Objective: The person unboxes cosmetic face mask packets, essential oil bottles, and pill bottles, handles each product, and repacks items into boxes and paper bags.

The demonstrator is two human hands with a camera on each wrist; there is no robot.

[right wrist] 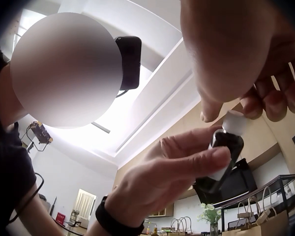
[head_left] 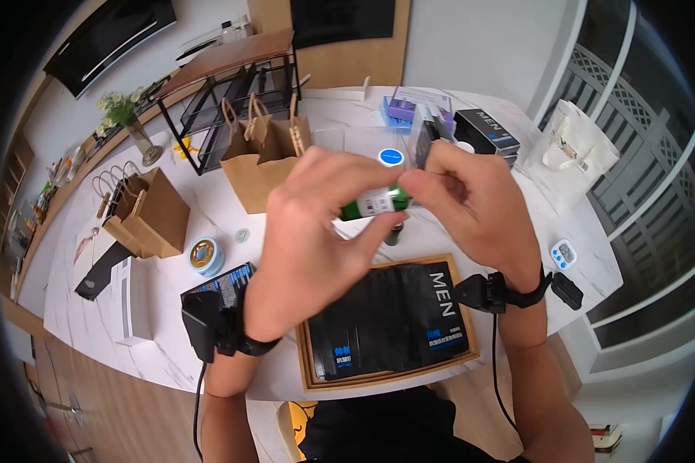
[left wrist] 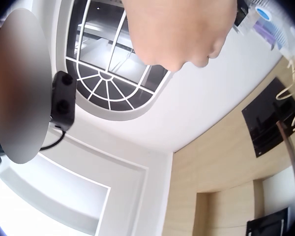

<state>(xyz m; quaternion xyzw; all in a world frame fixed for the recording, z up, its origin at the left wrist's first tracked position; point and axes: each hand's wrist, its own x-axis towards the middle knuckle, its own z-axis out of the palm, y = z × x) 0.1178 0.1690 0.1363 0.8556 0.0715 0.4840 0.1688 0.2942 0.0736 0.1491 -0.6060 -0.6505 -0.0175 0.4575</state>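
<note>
In the head view my left hand (head_left: 316, 224) grips a small green glass bottle (head_left: 374, 204) with a white printed label, holding it tilted above the table. My right hand (head_left: 483, 204) meets the bottle's cap end, thumb and curled fingers close around it. From the right wrist view, the bottle (right wrist: 220, 160) shows a white cap (right wrist: 233, 123), with the right hand's thumb and forefinger at either side of it. Only the back of the left hand (left wrist: 182, 34) shows in the left wrist view; the bottle is hidden there. Below the hands stands another small dark bottle (head_left: 394, 234).
A wooden tray (head_left: 301, 355) with black MEN packs (head_left: 394, 320) lies at the near edge. Paper bags (head_left: 266, 166), a blue-and-white round tub (head_left: 205, 256) and a white box (head_left: 131, 301) stand left. At right are a black box (head_left: 486, 135), white bag (head_left: 571, 158) and timer (head_left: 564, 253).
</note>
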